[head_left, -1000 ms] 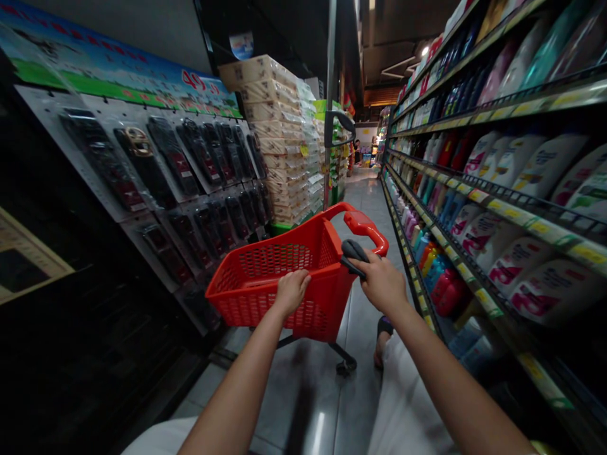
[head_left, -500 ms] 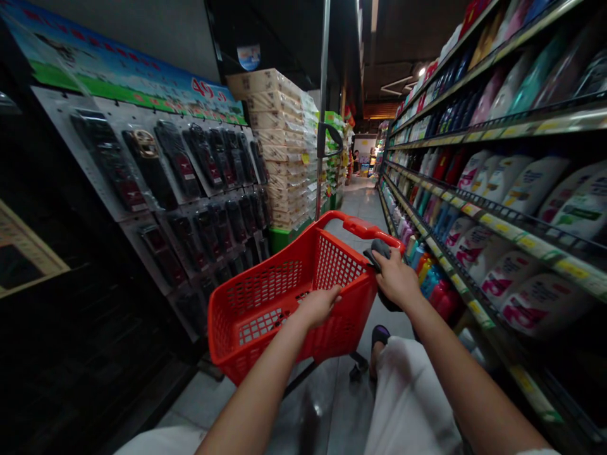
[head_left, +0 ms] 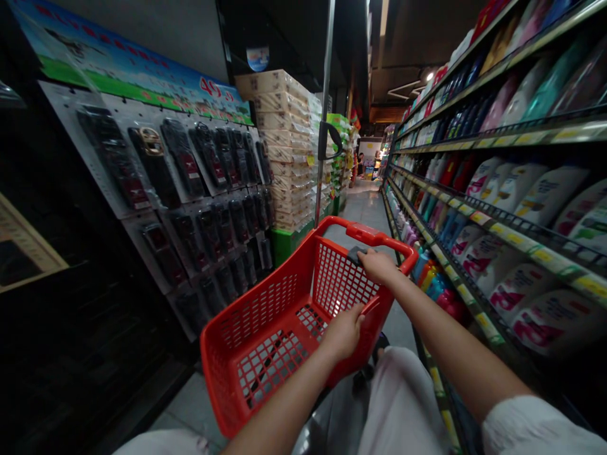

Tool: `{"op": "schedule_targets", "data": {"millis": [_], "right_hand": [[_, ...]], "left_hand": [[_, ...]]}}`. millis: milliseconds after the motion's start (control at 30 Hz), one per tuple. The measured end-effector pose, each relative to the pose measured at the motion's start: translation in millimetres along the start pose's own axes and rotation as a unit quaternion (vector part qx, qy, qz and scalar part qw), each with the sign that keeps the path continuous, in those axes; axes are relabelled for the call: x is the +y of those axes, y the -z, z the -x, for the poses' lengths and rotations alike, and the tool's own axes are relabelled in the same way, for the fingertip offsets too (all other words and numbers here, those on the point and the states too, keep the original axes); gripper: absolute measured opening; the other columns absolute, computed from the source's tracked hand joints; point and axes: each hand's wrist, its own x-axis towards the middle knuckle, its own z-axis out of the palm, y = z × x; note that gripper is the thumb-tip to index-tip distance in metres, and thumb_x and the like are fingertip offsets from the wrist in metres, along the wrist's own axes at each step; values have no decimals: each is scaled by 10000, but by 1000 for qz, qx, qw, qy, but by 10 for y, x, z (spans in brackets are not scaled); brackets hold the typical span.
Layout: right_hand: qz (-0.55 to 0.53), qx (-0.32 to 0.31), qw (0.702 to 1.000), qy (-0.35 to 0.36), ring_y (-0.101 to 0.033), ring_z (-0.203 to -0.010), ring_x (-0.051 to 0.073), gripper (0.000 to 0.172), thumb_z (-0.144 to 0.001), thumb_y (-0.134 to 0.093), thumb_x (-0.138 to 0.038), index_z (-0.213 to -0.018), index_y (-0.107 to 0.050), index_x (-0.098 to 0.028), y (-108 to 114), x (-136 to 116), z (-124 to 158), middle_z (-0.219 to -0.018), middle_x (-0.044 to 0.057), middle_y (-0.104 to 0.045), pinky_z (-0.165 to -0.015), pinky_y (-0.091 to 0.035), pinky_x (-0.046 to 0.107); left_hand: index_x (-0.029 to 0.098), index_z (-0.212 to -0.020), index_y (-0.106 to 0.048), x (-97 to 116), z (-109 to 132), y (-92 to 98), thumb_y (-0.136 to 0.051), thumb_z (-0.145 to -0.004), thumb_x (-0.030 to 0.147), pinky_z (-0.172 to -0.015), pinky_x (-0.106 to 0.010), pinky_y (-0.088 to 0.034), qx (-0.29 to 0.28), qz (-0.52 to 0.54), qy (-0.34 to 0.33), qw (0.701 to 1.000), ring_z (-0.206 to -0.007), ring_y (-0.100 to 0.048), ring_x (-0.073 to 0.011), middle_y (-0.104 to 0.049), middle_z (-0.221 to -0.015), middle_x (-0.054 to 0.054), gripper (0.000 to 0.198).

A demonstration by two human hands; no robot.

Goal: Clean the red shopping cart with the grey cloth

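Note:
A red plastic shopping cart fills the middle of the view, tilted slightly toward me, with a perforated basket that holds nothing. My left hand is closed around the basket's near rim. At the basket's back edge, just below the red handle bar, my right hand pinches a dark grey cloth. The cloth lies against the top of the perforated back wall; part of it is hidden by my fingers.
Shelves of shampoo bottles line the right side closely. Packaged belts hang on a board at left. Beyond the cart stand stacked boxes and a metal pole with a black grip. The tiled aisle runs ahead, with people far off.
The cloth in my right hand has moved left along the back edge, away from the handle's right end. My left hand has shifted right and down with the rim, and the basket shows more of its inside.

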Motion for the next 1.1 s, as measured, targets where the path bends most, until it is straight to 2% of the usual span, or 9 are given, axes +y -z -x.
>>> {"op": "schedule_targets", "data": {"millis": [167, 267, 367, 467, 533, 600, 767, 1000, 1100], "right_hand": [[-7, 53, 998, 37, -580, -1097, 301, 472, -956, -299, -184, -1368, -517, -257, 21, -306, -183, -1258, 156, -563, -874, -466, 431], [-22, 65, 996, 66, -559, -1131, 304, 482, -942, -386, -263, -1409, -485, -326, 36, -379, -278, -1332, 115, -533, -902, -461, 433], [-40, 50, 996, 63, -556, -1134, 301, 534, -897, -506, -389, -1429, -461, -368, -12, -323, -286, -1390, 86, -496, -900, -467, 421], [-41, 64, 996, 37, -575, -1076, 278, 505, -930, -465, -413, -1434, -456, -382, -87, -268, -265, -1344, 78, -528, -866, -476, 391], [-37, 75, 995, 50, -573, -1063, 260, 484, -966, -387, -341, -1443, -439, -400, -124, -274, -277, -1344, 65, -533, -866, -471, 373], [-36, 77, 993, 79, -559, -1077, 251, 508, -973, -346, -276, -1457, -412, -413, -141, -312, -326, -1383, 51, -513, -891, -460, 370], [-48, 84, 989, 108, -525, -1133, 261, 523, -980, -339, -264, -1470, -360, -445, -119, -511, -607, -1479, 29, -432, -928, -444, 396], [-68, 82, 989, 102, -506, -1141, 285, 490, -946, -400, -581, -1411, -466, -441, -80, -902, -990, -1479, 31, -419, -913, -453, 412], [-69, 83, 986, 123, -506, -1143, 261, 438, -965, -411, -499, -1384, -512, -421, -116, -872, -1006, -1486, 9, -419, -924, -442, 381]], "left_hand": [[206, -1179, -625, 59, -4, -186, -347, -968, 297, -882, -306, -467, 41, 19, 16, 999, -1023, -644, -216, -712, -1090, -98, 360], [177, -1162, -628, 4, -23, -122, -254, -998, 306, -899, -318, -481, 59, 26, -20, 998, -1012, -646, -205, -710, -1097, -109, 428], [133, -1253, -585, -221, -7, 228, -279, -997, 303, -1052, -364, -412, 153, -90, -7, 984, -1196, -576, -224, -641, -1267, -144, 433], [133, -1377, -495, -550, 18, 710, -427, -943, 251, -1183, -487, -215, 263, -290, 57, 918, -1468, -250, -305, -376, -1540, -170, 455], [88, -1443, -407, -749, 16, 982, -460, -928, 239, -1181, -522, -188, 296, -371, 118, 872, -1482, -188, -347, -292, -1567, -225, 540], [38, -1473, -337, -897, -7, 1180, -445, -938, 253, -1158, -513, -242, 297, -399, 175, 850, -1449, -267, -374, -323, -1531, -279, 587], [86, -1522, -211, -1081, -64, 1475, -318, -961, 198, -857, -360, -506, 195, -322, 235, 896, -1075, -658, -283, -607, -1245, -249, 582], [76, -1484, -273, -1104, 62, 1564, -224, -945, 126, -771, -333, -509, 229, -296, 294, 879, -965, -690, -272, -653, -1152, -226, 543], [71, -1488, -270, -1065, 142, 1487, -217, -937, 97, -748, -306, -514, 250, -300, 318, 864, -941, -697, -253, -658, -1132, -219, 555]]}}
